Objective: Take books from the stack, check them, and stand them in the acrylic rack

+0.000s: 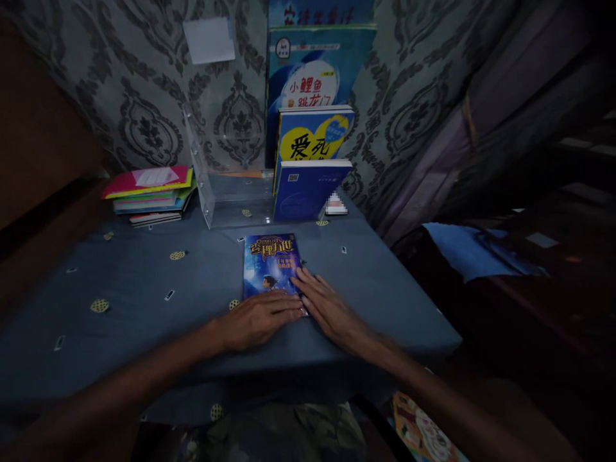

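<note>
Head cam: looking at left hand (257, 319) and right hand (334, 313), with fingers kinda flat and mostly close together, resting on 1 blue book (264, 262) lying on the tablecloth (385, 298). Just behind, seeing a clear stand (202, 186) with upright books (312, 191).

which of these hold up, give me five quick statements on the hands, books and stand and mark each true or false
1. The left hand and right hand both touch the small book on the table. True.
2. The small book stands upright on its edge. False: it lies flat.
3. Several upright books are at the picture-right side of the clear stand. True.
4. The stack of books is picture-right of the clear stand. False: it is picture-left of it.
5. A white sheet shows against the patterned backdrop. True.
</note>
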`<control>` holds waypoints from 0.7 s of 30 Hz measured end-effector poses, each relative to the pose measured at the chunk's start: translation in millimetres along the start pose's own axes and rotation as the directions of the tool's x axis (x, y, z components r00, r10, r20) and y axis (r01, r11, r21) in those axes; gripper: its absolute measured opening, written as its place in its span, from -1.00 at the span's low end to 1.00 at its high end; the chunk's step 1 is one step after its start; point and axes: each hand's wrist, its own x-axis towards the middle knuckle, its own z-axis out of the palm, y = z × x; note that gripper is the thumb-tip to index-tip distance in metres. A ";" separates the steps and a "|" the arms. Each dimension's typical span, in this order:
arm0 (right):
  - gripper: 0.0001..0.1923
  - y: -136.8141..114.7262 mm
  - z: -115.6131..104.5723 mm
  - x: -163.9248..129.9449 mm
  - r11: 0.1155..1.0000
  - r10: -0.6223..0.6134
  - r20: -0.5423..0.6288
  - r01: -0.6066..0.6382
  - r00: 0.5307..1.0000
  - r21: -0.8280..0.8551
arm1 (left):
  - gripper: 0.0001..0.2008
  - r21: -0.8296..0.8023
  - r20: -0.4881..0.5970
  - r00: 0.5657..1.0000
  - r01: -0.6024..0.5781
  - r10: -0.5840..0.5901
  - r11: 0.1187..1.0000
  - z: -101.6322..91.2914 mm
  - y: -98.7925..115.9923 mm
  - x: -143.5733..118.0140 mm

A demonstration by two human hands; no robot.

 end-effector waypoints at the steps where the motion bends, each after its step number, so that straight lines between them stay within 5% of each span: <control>1: -0.45 -4.9 1.5 -6.0 1.000 0.007 -0.018 -0.007 1.000 -0.020 | -0.62 0.018 -0.032 0.999 0.001 -0.001 1.000 0.3 0.6 0.0; 5: -0.41 -24.2 8.3 -25.4 0.993 0.008 -0.083 -0.018 0.996 -0.118 | -0.67 0.057 -0.084 0.996 0.024 -0.019 0.998 -0.2 3.0 1.0; 12: -0.27 -45.2 12.0 -43.6 0.968 -0.029 -0.137 -0.007 0.990 -0.252 | -0.64 0.120 -0.026 1.000 0.021 -0.018 0.993 0.2 3.8 -5.5; 21: -0.27 -46.2 13.1 -43.3 0.955 -0.031 -0.141 -0.012 0.989 -0.296 | -0.55 0.213 0.026 0.997 0.069 -0.076 0.975 -23.4 3.3 -57.3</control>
